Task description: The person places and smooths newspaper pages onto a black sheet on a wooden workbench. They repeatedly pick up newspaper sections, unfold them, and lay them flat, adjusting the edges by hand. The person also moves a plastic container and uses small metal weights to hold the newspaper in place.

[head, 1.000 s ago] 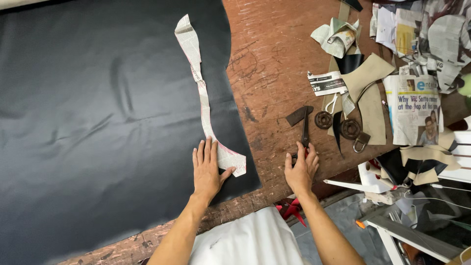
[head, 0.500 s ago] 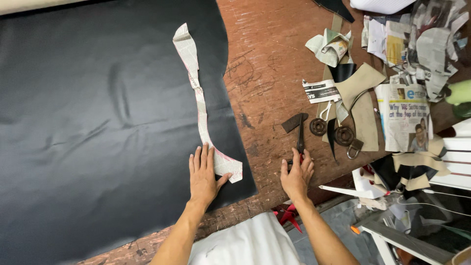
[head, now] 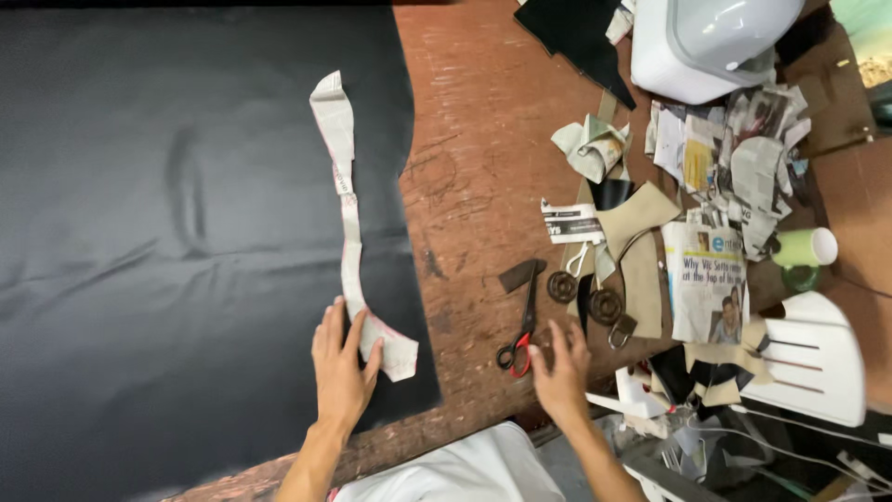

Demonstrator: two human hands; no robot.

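The large black sheet of material [head: 167, 232] runs off the left and top edges of the frame, so its full outline cannot be seen. The left hand [head: 342, 372] covers part of the lower end of the long curved newspaper pattern strip [head: 348, 223]. At the top right, the white plastic machine housing [head: 706, 42] is cut off by the upper edge. The right hand [head: 560, 367] is slightly blurred beside the red-and-black-handled scissors [head: 522, 321], and whether it touches them cannot be told. The heap of newspaper scraps [head: 734, 158] is too jumbled to sort.
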